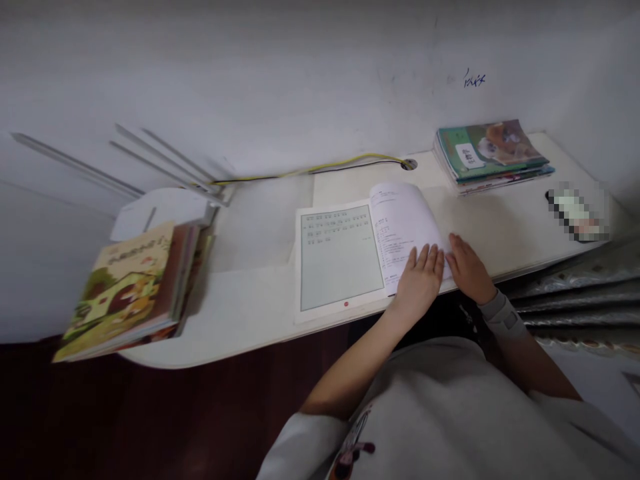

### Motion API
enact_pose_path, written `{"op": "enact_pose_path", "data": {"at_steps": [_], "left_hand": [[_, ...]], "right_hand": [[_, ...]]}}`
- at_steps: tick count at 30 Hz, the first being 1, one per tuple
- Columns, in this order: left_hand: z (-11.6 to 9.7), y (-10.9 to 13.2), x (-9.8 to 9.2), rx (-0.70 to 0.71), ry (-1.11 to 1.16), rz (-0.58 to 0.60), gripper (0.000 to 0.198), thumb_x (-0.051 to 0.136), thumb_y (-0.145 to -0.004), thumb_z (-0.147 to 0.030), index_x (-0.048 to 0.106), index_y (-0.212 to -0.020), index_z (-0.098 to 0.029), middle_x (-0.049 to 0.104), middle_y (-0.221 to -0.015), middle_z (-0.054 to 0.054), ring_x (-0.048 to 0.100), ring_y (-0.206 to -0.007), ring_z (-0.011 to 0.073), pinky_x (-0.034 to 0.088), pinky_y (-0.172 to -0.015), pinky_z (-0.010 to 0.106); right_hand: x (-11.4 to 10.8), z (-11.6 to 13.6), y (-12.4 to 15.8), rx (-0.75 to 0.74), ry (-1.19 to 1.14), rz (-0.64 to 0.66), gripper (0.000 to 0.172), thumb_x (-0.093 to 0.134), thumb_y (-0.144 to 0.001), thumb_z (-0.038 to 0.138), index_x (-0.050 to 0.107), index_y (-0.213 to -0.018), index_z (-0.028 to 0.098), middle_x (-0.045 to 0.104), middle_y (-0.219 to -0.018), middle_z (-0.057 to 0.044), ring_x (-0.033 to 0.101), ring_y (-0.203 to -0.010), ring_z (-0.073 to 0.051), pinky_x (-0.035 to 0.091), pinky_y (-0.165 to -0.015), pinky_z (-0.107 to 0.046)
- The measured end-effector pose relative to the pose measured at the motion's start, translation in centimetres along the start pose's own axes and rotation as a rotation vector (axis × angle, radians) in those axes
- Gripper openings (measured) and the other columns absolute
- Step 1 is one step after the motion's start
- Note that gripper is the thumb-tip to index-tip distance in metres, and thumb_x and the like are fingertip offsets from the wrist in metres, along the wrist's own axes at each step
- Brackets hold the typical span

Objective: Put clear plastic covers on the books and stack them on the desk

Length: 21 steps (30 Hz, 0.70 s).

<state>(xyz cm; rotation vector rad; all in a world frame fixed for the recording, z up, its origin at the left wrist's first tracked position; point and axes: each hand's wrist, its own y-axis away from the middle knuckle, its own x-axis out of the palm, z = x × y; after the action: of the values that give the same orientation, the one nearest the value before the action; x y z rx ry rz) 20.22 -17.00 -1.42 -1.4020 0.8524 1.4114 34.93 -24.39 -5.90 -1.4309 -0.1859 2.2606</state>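
An open book [336,263] lies on the white desk, its left page pale green with lines of print and its right page white with text. My left hand [423,275] rests flat on the lower part of the right page, fingers stretched out. At that page's right edge, my right hand [469,268] touches the paper with its fingers extended and holds nothing. A grey band is around my right wrist. The right page curves up a little at its outer side.
A stack of picture books [127,293] sits at the desk's left end, beside a white router [163,210] with several antennas. More books [493,153] are piled at the back right, near a blurred phone [577,212]. A yellow cable [335,163] runs along the wall into a desk hole.
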Motion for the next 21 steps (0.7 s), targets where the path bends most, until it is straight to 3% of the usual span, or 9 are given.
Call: {"op": "enact_pose_path", "data": {"at_steps": [2,9,15,18,21], "left_hand": [[-0.3,0.2,-0.1,0.022,-0.018,0.014,0.044,0.035,-0.097,-0.011,0.049,-0.137,-0.001,0.048,-0.142,0.02,0.046,-0.133,0.0291,0.038,-0.11,0.044],[-1.1,0.6,-0.2,0.038,-0.024,0.014,0.041,0.038,-0.095,-0.009,0.053,-0.131,0.003,0.052,-0.137,0.024,0.049,-0.13,0.0298,0.041,-0.109,0.044],[-0.4,0.5,-0.4,0.118,-0.014,0.003,0.039,0.039,-0.094,-0.008,0.056,-0.128,0.002,0.055,-0.134,0.023,0.053,-0.128,0.0265,0.042,-0.108,0.038],[0.4,1.4,-0.8,0.129,0.013,-0.004,0.04,0.039,-0.095,-0.01,0.055,-0.131,-0.002,0.053,-0.138,0.02,0.048,-0.132,0.028,0.038,-0.112,0.048],[1.1,2.9,-1.3,0.043,0.004,-0.023,0.042,0.04,-0.095,-0.012,0.053,-0.135,-0.009,0.048,-0.144,0.017,0.038,-0.138,0.0361,0.03,-0.11,0.066]], "right_hand": [[0.0,0.0,0.0,0.008,0.004,0.0,0.056,0.026,-0.099,0.036,0.038,-0.144,0.005,0.051,-0.139,-0.023,0.044,-0.134,-0.029,0.038,-0.109,-0.053],[-0.1,0.2,-0.1,0.007,0.024,0.028,0.054,0.027,-0.098,0.032,0.04,-0.144,0.007,0.05,-0.141,-0.021,0.041,-0.137,-0.028,0.036,-0.111,-0.053],[-0.1,0.2,-0.1,0.001,0.026,0.014,0.052,0.027,-0.098,0.032,0.044,-0.141,0.008,0.052,-0.139,-0.021,0.042,-0.136,-0.028,0.037,-0.11,-0.053],[-0.3,0.3,-0.2,-0.017,0.039,0.027,0.049,0.03,-0.098,0.031,0.05,-0.136,0.009,0.053,-0.138,-0.02,0.044,-0.134,-0.028,0.037,-0.11,-0.054],[-0.5,0.6,-0.3,-0.027,0.068,0.048,0.045,0.032,-0.097,0.029,0.055,-0.13,0.009,0.054,-0.138,-0.02,0.045,-0.134,-0.029,0.037,-0.11,-0.053]]}}
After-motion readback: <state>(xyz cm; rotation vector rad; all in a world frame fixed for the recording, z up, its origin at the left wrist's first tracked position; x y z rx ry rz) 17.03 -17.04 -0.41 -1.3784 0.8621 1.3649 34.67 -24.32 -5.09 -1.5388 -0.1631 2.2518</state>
